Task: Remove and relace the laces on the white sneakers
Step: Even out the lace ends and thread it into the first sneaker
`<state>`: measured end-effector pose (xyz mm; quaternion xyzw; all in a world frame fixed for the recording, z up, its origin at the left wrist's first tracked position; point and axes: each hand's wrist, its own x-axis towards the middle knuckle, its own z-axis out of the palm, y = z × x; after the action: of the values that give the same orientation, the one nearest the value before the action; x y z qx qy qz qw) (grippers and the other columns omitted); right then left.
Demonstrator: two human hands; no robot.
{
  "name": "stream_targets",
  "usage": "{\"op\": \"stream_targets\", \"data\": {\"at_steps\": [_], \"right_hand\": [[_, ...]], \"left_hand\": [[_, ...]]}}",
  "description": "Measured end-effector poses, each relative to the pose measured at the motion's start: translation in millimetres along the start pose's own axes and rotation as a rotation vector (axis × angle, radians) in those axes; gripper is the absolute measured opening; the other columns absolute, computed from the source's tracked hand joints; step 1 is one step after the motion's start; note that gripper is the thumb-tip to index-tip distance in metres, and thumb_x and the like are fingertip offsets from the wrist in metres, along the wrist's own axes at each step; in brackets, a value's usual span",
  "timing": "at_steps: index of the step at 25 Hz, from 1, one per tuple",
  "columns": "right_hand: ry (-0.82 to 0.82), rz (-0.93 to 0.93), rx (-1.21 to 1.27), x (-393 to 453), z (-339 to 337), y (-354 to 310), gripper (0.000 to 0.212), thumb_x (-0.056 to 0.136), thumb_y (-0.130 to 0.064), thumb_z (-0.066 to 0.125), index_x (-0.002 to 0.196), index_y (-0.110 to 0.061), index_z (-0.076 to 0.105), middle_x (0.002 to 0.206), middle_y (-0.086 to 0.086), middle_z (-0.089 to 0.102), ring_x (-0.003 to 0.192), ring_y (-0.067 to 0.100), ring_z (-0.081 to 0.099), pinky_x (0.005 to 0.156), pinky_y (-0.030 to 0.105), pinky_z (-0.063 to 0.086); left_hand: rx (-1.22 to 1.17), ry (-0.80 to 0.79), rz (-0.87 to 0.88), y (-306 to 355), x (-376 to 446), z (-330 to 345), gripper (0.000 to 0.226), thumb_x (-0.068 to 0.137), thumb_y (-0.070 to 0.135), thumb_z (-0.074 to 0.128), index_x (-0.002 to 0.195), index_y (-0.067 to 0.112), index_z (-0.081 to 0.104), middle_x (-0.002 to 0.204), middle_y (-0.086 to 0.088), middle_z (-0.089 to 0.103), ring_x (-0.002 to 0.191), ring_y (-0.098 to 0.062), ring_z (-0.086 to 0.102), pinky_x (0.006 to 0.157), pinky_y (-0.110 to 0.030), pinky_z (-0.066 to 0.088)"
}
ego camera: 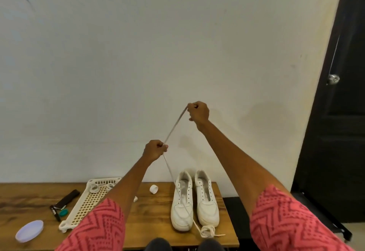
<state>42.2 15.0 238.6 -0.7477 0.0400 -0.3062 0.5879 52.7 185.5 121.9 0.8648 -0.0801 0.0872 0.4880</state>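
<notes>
Left hand (155, 150) and right hand (198, 112) are pinching lace (174, 126), pulling it from left sneaker (181, 201); next, probably freeing its tail.

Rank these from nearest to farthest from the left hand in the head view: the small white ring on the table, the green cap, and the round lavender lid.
1. Small white ring, below the left hand, beside the sneakers.
2. Green cap, far down-left, by the white tray.
3. Round lavender lid, at the table's left front edge.

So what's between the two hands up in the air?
A stretch of white lace runs taut between the left hand and the right hand, then drops to the left sneaker. Head view shows it.
</notes>
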Motion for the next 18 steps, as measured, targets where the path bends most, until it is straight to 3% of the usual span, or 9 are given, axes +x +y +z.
{"op": "stream_targets", "data": {"at_steps": [2, 5, 7, 10, 13, 16, 18], "right_hand": [[0.11, 0.04, 0.059, 9, -11, -6, 0.018, 0.091, -0.016, 0.055, 0.089, 0.001, 0.059, 0.079, 0.012, 0.062, 0.052, 0.012, 0.055, 0.063, 0.038, 0.058], [0.264, 0.067, 0.247, 17, -29, -18, 0.014, 0.092, -0.015, 0.053, 0.086, -0.003, 0.052, 0.083, 0.012, 0.061, 0.048, 0.013, 0.056, 0.055, 0.029, 0.056], [0.364, 0.06, 0.384, 20, -40, -26, 0.014, 0.092, -0.011, 0.051, 0.08, -0.007, 0.046, 0.083, 0.011, 0.061, 0.047, 0.014, 0.057, 0.044, 0.019, 0.049], [0.428, 0.042, 0.507, 21, -48, -26, 0.022, 0.09, -0.007, 0.053, 0.072, -0.012, 0.042, 0.081, 0.012, 0.063, 0.044, 0.012, 0.059, 0.05, 0.022, 0.051], [0.181, 0.048, 0.51, 12, -41, -19, 0.023, 0.085, -0.002, 0.064, 0.077, -0.011, 0.044, 0.073, 0.013, 0.062, 0.043, 0.015, 0.058, 0.049, 0.029, 0.049], [-0.289, 0.105, 0.247, -13, -21, -10, 0.028, 0.085, -0.008, 0.068, 0.101, -0.011, 0.045, 0.071, 0.011, 0.062, 0.038, 0.015, 0.056, 0.042, 0.022, 0.045], [-0.574, 0.1, -0.066, -26, -7, -6, 0.025, 0.085, -0.011, 0.069, 0.104, -0.009, 0.052, 0.072, 0.01, 0.065, 0.04, 0.013, 0.057, 0.041, 0.019, 0.044]], "left_hand": [[0.157, 0.06, -0.021, -3, -1, -11, 0.02, 0.09, 0.025, 0.06, 0.089, 0.006, 0.067, 0.095, -0.012, 0.069, 0.092, -0.03, 0.064, 0.083, -0.036, 0.049], [0.272, 0.192, -0.113, -11, 5, -30, 0.023, 0.092, 0.024, 0.056, 0.098, 0.003, 0.064, 0.097, -0.011, 0.068, 0.091, -0.031, 0.065, 0.079, -0.033, 0.05], [0.136, 0.223, -0.24, -21, 12, -42, 0.023, 0.093, 0.018, 0.053, 0.102, -0.001, 0.061, 0.096, -0.017, 0.07, 0.083, -0.034, 0.068, 0.082, -0.039, 0.055], [-0.104, 0.299, -0.286, -18, 16, -48, 0.023, 0.093, 0.01, 0.049, 0.108, -0.005, 0.056, 0.099, -0.02, 0.069, 0.082, -0.033, 0.068, 0.079, -0.037, 0.056], [-0.149, 0.368, -0.106, 15, 15, -44, 0.021, 0.092, 0.003, 0.044, 0.104, -0.003, 0.06, 0.092, -0.02, 0.067, 0.069, -0.028, 0.064, 0.056, -0.022, 0.051], [-0.056, 0.307, 0.09, 45, 15, -31, 0.021, 0.092, 0.003, 0.042, 0.099, -0.001, 0.061, 0.092, -0.019, 0.069, 0.083, -0.031, 0.067, 0.072, -0.031, 0.053], [0.075, 0.259, 0.229, 58, 12, -21, 0.02, 0.093, 0.002, 0.041, 0.097, 0.001, 0.06, 0.088, -0.015, 0.069, 0.077, -0.026, 0.064, 0.071, -0.031, 0.05]]}}
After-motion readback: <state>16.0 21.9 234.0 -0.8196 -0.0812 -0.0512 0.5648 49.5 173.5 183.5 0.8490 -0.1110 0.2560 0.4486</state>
